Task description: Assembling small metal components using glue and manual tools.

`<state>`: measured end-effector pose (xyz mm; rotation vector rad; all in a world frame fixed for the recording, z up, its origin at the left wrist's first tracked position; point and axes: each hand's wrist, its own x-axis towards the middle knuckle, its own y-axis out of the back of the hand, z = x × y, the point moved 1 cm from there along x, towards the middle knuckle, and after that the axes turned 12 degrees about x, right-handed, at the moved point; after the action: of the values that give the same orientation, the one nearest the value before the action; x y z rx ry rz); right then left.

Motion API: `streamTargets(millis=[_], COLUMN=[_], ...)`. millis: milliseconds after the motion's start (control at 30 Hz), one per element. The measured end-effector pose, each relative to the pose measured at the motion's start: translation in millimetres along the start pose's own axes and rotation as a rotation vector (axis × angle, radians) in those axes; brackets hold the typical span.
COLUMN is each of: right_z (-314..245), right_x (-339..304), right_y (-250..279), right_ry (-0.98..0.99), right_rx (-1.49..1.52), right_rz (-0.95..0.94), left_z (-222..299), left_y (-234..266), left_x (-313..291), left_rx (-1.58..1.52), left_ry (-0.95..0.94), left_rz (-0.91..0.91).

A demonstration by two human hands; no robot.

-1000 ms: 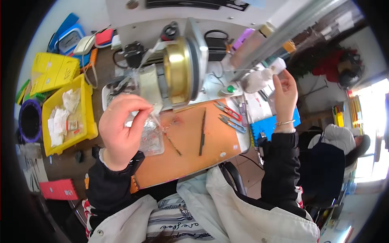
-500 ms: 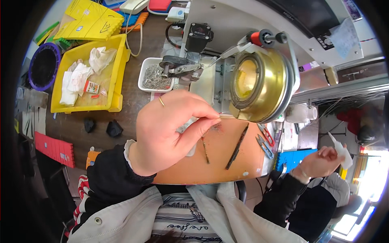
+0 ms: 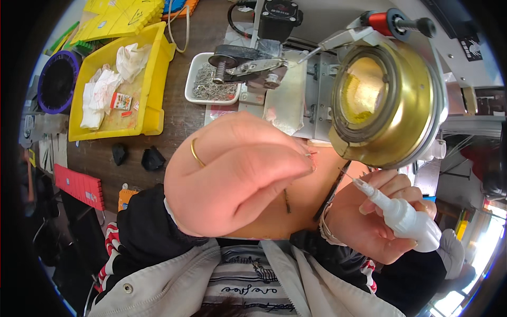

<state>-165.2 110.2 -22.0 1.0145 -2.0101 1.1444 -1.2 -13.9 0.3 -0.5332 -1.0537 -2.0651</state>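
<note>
Pinching a tiny thin piece (image 3: 308, 154) between its fingertips, the left hand (image 3: 237, 174) is raised close to the camera at the picture's centre. At four o'clock the right hand (image 3: 377, 222) is clamped around a small white squeeze bottle (image 3: 404, 216), its needle tip aimed toward ten o'clock at the pinched piece. At two o'clock stands a brass magnifier lamp (image 3: 383, 100); at ten o'clock, a yellow bin (image 3: 153, 79).

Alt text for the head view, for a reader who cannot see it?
The left hand, wearing a gold ring, pinches a tiny thin item at its fingertips while the right hand holds a small white squeeze bottle with a needle tip, below a round brass-coloured drum; a yellow plastic bin sits left.
</note>
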Motion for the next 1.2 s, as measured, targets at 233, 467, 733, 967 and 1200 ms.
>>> streamTargets(millis=[233, 467, 733, 967, 1200], right_z=[2, -8, -2, -10, -14], right_x=[-4, 4, 0, 0, 2], right_y=[-4, -13, -12, -8, -9], right_ry=[0.004, -0.126, -0.052, -0.097, -0.156], right_rx=[-0.034, -0.155, -0.213, -0.145, -0.168], right_rz=[-0.030, -0.098, -0.096, -0.112, -0.124], left_z=[1, -7, -5, -7, -7], left_y=[0, -8, -9, -11, -10], left_x=[-5, -8, -8, -7, -6], left_rx=[0.001, -0.028, 0.013, -0.016, -0.015], left_ry=[0.036, -0.049, -0.076, -0.108, -0.109], left_rz=[0.002, 0.084, 0.114, 0.137, 0.130])
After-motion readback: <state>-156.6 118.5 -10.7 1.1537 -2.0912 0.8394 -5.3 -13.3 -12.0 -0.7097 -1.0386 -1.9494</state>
